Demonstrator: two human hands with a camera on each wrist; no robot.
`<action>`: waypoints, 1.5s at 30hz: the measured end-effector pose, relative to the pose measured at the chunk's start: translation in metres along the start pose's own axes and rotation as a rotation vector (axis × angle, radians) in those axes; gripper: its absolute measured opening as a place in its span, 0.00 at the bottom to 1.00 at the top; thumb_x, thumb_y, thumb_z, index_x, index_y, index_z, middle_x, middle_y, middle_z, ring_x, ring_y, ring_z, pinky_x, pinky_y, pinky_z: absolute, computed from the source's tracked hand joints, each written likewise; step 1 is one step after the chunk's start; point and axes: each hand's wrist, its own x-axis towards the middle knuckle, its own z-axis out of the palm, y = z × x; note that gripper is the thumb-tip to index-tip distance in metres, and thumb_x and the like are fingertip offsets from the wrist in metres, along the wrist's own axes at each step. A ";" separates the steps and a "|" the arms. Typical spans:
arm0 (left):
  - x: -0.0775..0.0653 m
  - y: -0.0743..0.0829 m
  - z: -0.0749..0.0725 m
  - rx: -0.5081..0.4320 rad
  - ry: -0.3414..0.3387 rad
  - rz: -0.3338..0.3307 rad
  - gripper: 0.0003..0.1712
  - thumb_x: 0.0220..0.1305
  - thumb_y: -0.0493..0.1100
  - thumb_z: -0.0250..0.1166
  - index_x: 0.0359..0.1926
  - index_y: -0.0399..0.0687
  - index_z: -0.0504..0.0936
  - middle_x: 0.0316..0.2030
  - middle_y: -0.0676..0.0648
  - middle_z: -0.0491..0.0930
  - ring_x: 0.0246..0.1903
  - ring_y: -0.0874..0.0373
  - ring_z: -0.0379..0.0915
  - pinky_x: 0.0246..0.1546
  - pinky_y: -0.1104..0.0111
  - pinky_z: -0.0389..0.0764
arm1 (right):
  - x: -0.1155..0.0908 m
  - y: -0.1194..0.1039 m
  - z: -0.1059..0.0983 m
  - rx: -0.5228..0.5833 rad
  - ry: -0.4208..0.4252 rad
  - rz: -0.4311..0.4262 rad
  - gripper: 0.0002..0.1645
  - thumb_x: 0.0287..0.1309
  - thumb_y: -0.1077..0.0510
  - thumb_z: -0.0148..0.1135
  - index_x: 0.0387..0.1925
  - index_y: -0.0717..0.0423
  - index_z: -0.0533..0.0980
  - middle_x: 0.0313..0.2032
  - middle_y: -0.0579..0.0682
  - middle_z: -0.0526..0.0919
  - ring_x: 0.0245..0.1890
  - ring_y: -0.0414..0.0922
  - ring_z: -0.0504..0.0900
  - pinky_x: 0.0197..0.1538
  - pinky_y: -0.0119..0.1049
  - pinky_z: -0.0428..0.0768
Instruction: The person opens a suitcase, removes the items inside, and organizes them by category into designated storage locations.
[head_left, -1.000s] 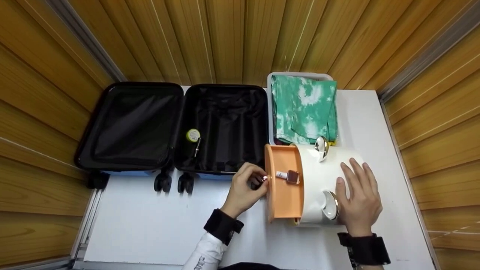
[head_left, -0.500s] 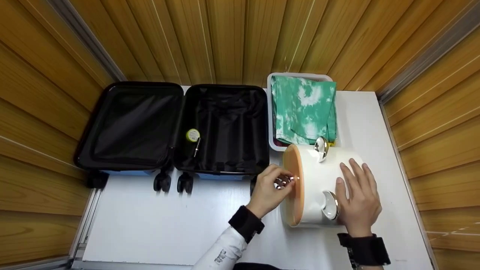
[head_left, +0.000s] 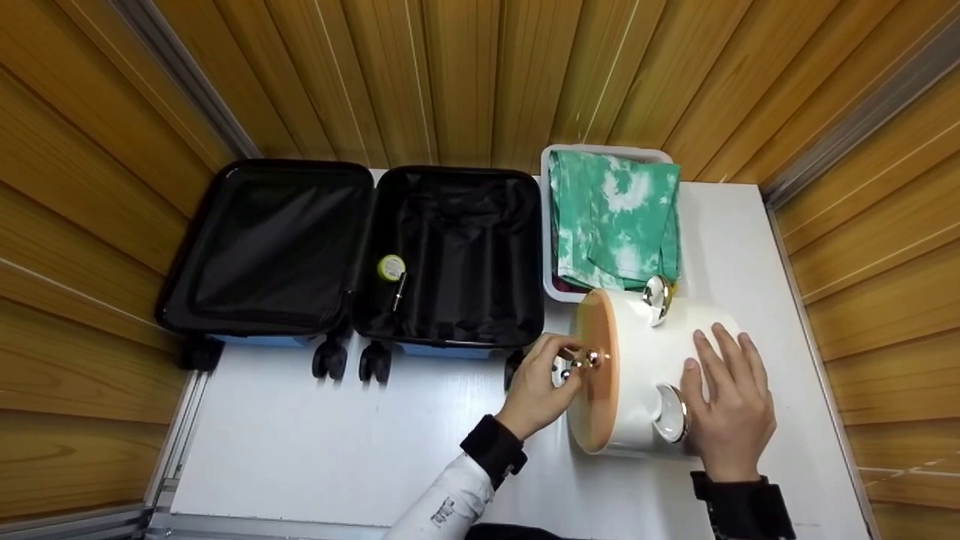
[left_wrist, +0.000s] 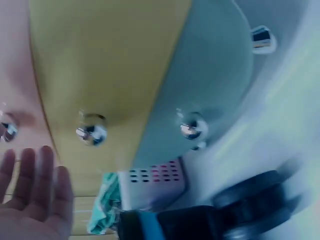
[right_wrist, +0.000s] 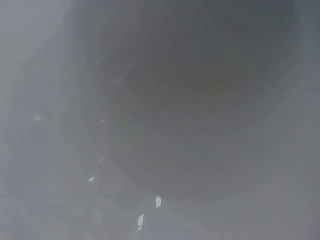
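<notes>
A white drawer cabinet (head_left: 641, 382) with two shiny ear shapes on top stands at the right of the table. Its orange top drawer (head_left: 604, 412) is pushed in. My left hand (head_left: 536, 386) is just in front of the drawer knobs, its fingers off the orange drawer's knob (head_left: 592, 358). In the left wrist view, those fingers (left_wrist: 44, 187) extend below the pinkish drawer front (left_wrist: 15, 60), beside the yellow front (left_wrist: 107, 60) and teal front (left_wrist: 210, 65). My right hand (head_left: 735, 416) rests spread on the cabinet top. Only a blurred grey surface shows in the right wrist view.
An open black-lined suitcase (head_left: 480, 255) lies at the left, holding a green-rimmed round tub (head_left: 391, 268) and a slim dark tube (head_left: 399, 292). Behind the cabinet, a white basket (head_left: 548, 247) carries folded green tie-dye cloth (head_left: 615, 217). Wood-patterned walls surround the table.
The orange drawer, pulled out earlier with a small dark red bottle inside, has been pushed in. My left hand moved right with it, then let go of the knob. My right hand stayed on top.
</notes>
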 end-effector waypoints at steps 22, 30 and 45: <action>-0.006 -0.016 0.010 -0.004 -0.060 -0.127 0.08 0.75 0.36 0.65 0.52 0.40 0.82 0.46 0.45 0.81 0.40 0.62 0.81 0.41 0.65 0.86 | -0.003 0.007 -0.015 -0.030 0.007 0.000 0.22 0.66 0.54 0.63 0.58 0.57 0.86 0.64 0.57 0.84 0.69 0.67 0.75 0.58 0.72 0.78; -0.019 -0.025 -0.019 -0.025 -0.014 -0.192 0.08 0.77 0.36 0.64 0.53 0.42 0.82 0.44 0.48 0.80 0.39 0.63 0.79 0.39 0.72 0.82 | -0.005 0.013 -0.019 -0.026 0.021 0.005 0.23 0.66 0.53 0.62 0.58 0.58 0.86 0.64 0.58 0.83 0.69 0.67 0.74 0.65 0.65 0.76; -0.024 -0.033 -0.034 0.073 0.023 -0.135 0.09 0.75 0.38 0.64 0.53 0.44 0.83 0.49 0.48 0.78 0.42 0.55 0.81 0.41 0.64 0.84 | -0.007 0.016 -0.016 0.006 0.047 -0.007 0.23 0.67 0.54 0.62 0.58 0.59 0.86 0.64 0.59 0.83 0.69 0.69 0.73 0.74 0.54 0.70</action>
